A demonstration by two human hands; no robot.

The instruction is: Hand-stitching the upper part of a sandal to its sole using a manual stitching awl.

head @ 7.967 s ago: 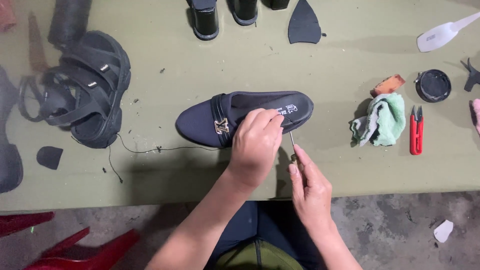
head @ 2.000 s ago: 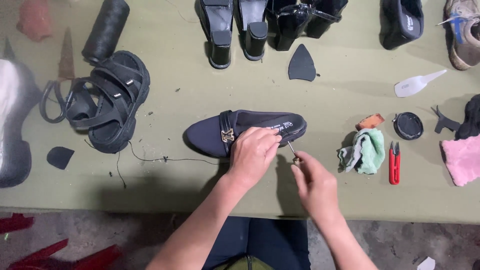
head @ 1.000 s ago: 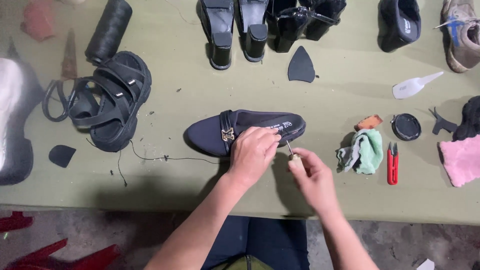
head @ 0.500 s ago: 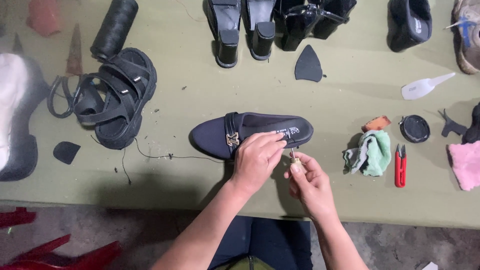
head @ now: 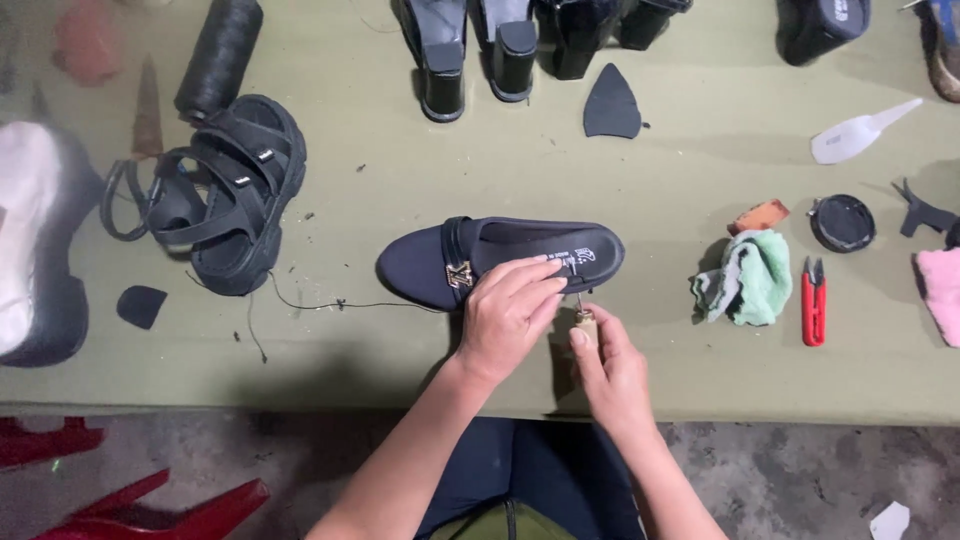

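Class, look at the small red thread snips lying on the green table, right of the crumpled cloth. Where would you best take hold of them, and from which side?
Probably grip the red thread snips across the two red handle arms at mid-length, coming from above. They lie flat, lengthwise toward the person, with the blade tips at the far end, so fingers stay off those. The green cloth lies close on their left; the right side is open.

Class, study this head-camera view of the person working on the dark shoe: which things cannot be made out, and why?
- Tool tip, head view: hidden between the left hand and the dark shoe.
- Tool handle: mostly wrapped by the right hand.
- Heeled shoes: cut off by the top edge.
- White object at left: blurred.
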